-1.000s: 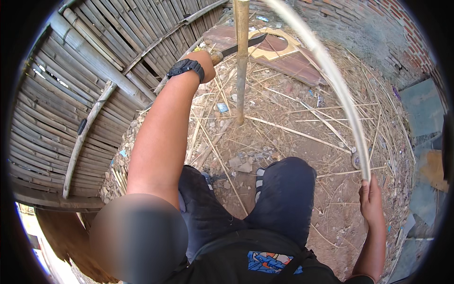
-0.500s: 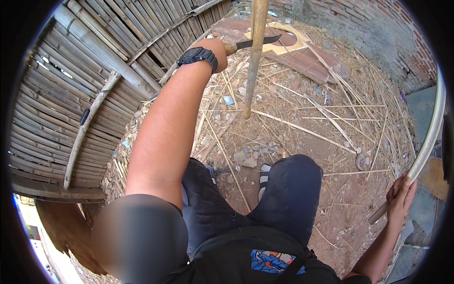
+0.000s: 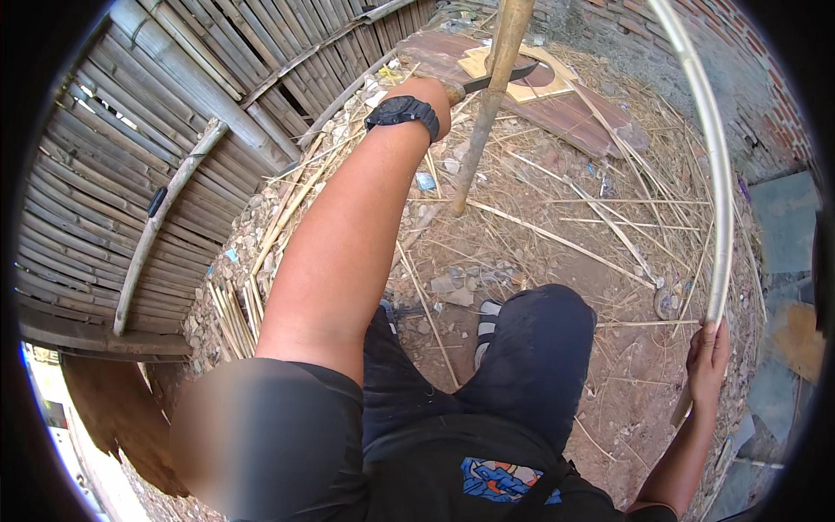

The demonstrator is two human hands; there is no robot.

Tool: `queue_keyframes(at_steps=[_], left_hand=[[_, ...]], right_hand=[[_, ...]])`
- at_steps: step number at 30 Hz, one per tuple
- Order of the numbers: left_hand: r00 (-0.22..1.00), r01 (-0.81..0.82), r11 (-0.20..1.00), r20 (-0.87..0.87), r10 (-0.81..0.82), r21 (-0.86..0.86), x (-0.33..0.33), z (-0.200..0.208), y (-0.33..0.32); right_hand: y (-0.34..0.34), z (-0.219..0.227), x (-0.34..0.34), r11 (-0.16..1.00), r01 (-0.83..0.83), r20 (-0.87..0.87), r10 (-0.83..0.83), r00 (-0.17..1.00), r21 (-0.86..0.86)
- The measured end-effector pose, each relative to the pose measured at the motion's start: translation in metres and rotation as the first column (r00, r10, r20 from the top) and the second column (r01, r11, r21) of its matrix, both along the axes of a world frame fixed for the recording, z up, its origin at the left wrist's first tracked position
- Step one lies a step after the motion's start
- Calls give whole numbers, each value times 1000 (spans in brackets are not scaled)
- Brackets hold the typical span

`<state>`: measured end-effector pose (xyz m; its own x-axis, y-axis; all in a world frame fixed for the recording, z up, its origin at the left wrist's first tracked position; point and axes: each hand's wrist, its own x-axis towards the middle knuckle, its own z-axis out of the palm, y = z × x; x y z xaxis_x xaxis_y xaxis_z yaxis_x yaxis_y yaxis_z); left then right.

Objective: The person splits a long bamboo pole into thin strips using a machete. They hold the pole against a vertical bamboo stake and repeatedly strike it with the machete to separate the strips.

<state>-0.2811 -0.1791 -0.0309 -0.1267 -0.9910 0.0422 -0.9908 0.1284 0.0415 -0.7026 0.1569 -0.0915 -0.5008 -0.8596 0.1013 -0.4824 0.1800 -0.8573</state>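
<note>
My left hand [image 3: 428,97], with a black watch on its wrist, is closed round the wooden handle of a hooked-tip knife [image 3: 477,84]. The dark blade crosses an upright wooden or bamboo pole [image 3: 481,130]. Whether the edge touches the pole, I cannot tell. On the right, my right hand [image 3: 709,361] grips a long pale bamboo pole [image 3: 718,200] near its lower end. That pole rises past the upper edge of the picture and looks bent near the rim. Its bottom end is partly hidden behind my hand and forearm.
Bamboo slats form a wall [image 3: 96,209] on the left. A brick wall [image 3: 644,43] stands at the back right. Thin split strips [image 3: 557,228] litter the dirt floor with straw and rubble. A brown board [image 3: 600,122] and a yellow panel with a round hole [image 3: 546,89] lie at the back.
The bamboo pole in my right hand has swung left and stands more upright. My left hand, the knife and the upright pole's top have shifted slightly right.
</note>
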Motion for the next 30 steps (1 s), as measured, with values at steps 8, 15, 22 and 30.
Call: queue_keyframes(at_steps=[8, 15, 22, 30], left_hand=[[1000, 15, 1000, -27, -16, -10, 6, -8, -8], [997, 26, 1000, -68, -26, 6, 0, -21, -4], [993, 83, 997, -79, -84, -10, 10, -22, -11], [933, 179, 981, -303, -194, -76, 23, -31, -11]], right_hand=[[-15, -25, 17, 986, -72, 52, 80, 995, -150], [-11, -50, 15, 927, -172, -125, 224, 966, 334], [-11, 18, 15, 997, -18, 10, 19, 1000, -70], [6, 18, 18, 994, -23, -85, 14, 996, -111]])
